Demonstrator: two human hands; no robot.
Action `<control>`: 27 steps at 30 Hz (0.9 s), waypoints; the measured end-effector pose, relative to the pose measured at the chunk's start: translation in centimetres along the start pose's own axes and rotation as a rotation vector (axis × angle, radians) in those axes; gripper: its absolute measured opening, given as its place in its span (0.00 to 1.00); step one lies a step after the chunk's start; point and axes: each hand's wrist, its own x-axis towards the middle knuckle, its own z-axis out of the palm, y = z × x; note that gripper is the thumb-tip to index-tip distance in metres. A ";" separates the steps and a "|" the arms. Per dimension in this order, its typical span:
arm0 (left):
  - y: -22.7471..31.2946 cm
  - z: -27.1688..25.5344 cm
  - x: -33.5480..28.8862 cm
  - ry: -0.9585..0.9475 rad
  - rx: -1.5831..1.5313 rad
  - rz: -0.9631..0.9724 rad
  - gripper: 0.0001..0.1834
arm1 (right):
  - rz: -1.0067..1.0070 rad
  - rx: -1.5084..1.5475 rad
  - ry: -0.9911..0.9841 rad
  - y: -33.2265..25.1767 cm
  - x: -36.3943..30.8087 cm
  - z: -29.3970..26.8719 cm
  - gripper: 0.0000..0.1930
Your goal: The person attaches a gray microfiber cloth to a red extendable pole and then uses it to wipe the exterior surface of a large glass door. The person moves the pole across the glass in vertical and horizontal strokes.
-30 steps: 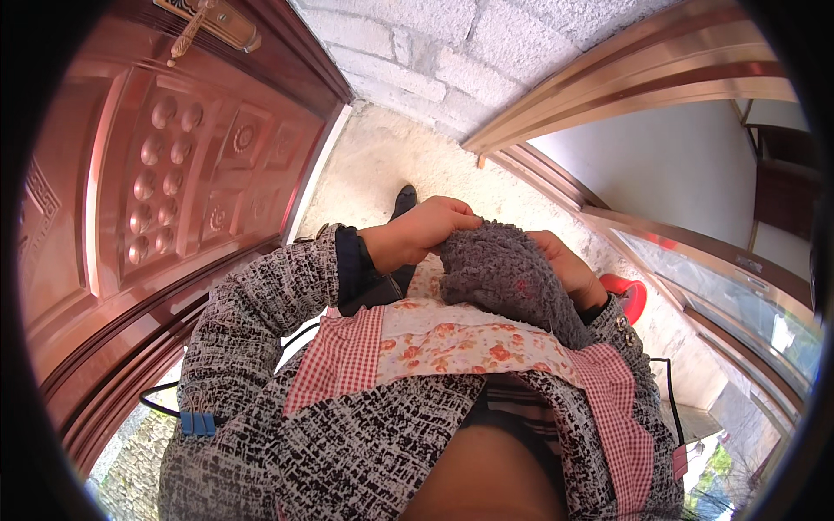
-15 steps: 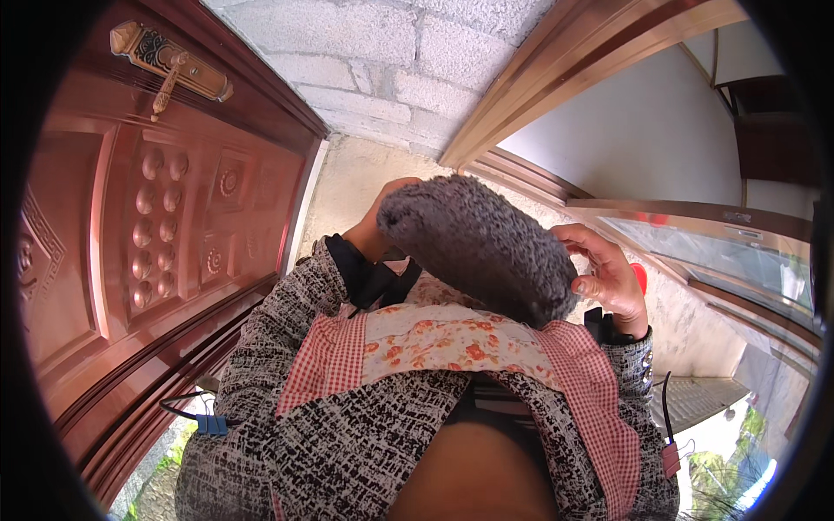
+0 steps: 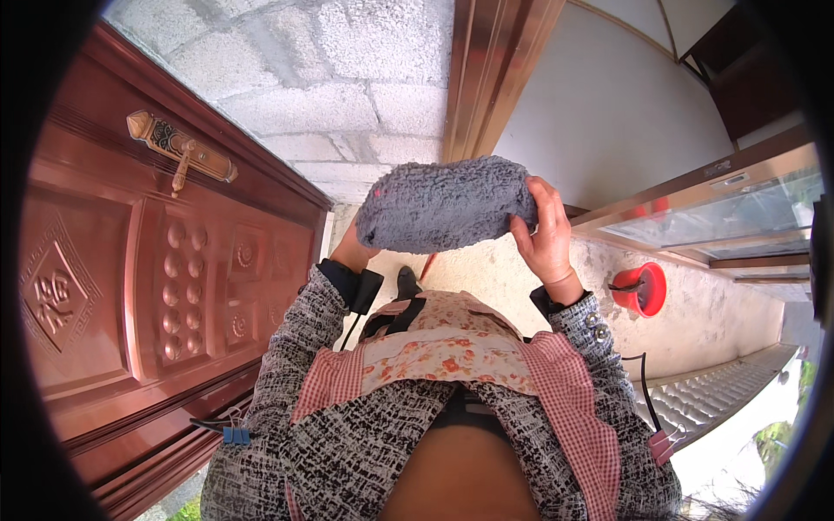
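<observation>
A thick, oblong grey fluffy pad (image 3: 452, 204) is held up in front of me, roughly level, between my two hands. My left hand (image 3: 354, 252) supports its left end, its fingers mostly hidden behind the plush. My right hand (image 3: 546, 230) grips the right end, with the thumb on the near face and the fingers bent over the edge. A small pink spot shows near the pad's upper left corner. Below it a thin reddish stick (image 3: 427, 266) is partly visible; whether it joins the pad cannot be seen.
On the left stands a reddish-brown panelled door (image 3: 156, 269) with an ornate handle (image 3: 184, 154). A pale block wall (image 3: 321, 108) and a wooden frame (image 3: 486, 78) are ahead. To the right are a red bucket (image 3: 651, 291) on the floor and a glazed window sash (image 3: 721, 230).
The pad has turned from a downward slant to nearly level and moved slightly left. My right hand has shifted up and left with it. The view has tilted, bringing the red bucket fully into sight.
</observation>
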 end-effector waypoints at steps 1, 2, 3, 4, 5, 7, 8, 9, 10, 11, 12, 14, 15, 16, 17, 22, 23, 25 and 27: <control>0.8 0.1 -0.6 0.045 0.045 0.030 0.10 | -0.050 -0.031 0.006 0.4 0.2 0.5 0.31; 1.6 0.8 -1.1 0.138 0.156 0.118 0.10 | -0.096 -0.069 -0.019 0.7 0.4 0.4 0.30; 2.8 1.6 -2.0 0.233 0.351 0.295 0.11 | -0.092 -0.072 0.010 1.0 0.5 0.7 0.27; 4.1 3.0 -3.1 0.431 0.559 0.397 0.11 | -0.107 -0.062 0.060 1.3 0.6 0.5 0.26; 5.1 4.6 -4.4 0.413 0.671 0.598 0.11 | -0.112 -0.064 0.065 1.5 0.7 0.5 0.25; 6.1 8.9 -6.9 0.368 0.946 0.999 0.13 | -0.041 -0.004 0.058 1.6 0.9 0.4 0.20; 6.2 10.8 -7.6 0.163 1.230 1.173 0.16 | 0.029 0.059 0.035 1.5 1.1 0.7 0.17; 5.4 13.2 -8.3 0.041 1.508 1.256 0.18 | 0.078 0.122 -0.007 1.3 1.2 0.6 0.15; 4.2 15.3 -8.6 -0.170 1.694 1.124 0.25 | 0.154 0.289 -0.017 1.1 1.4 0.8 0.12; 3.1 17.5 -7.7 -0.343 1.874 1.161 0.28 | 0.219 0.452 -0.041 0.8 1.6 0.8 0.11; 2.3 19.1 -6.5 -0.442 1.916 1.148 0.30 | 0.286 0.611 -0.062 0.6 1.9 0.9 0.10; 2.0 20.7 -4.4 -0.449 2.016 1.085 0.27 | 0.455 0.841 -0.182 0.4 2.3 0.7 0.11; 2.3 20.7 -3.7 -0.448 2.037 1.092 0.24 | 0.505 0.930 -0.209 0.5 2.5 0.7 0.11; 2.7 20.5 -3.2 -0.422 2.126 0.972 0.22 | 0.547 1.031 -0.229 0.7 2.3 0.5 0.11; 2.9 20.0 -2.9 -0.460 2.004 1.121 0.14 | 0.593 1.061 -0.288 1.1 2.4 0.3 0.13; 5.3 16.9 -2.6 -0.275 1.959 1.014 0.11 | 0.739 1.225 -0.300 3.2 -0.2 -0.3 0.16; 5.7 16.7 -2.8 -0.206 1.917 0.969 0.12 | 0.758 1.163 -0.317 3.1 -1.0 -0.6 0.16; 6.9 15.8 -2.6 -0.088 1.845 0.809 0.15 | 0.818 1.029 -0.387 2.5 -2.6 0.1 0.13; 7.9 15.1 -2.5 -0.026 1.755 0.677 0.18 | 0.774 1.152 -0.397 1.2 -3.7 1.2 0.08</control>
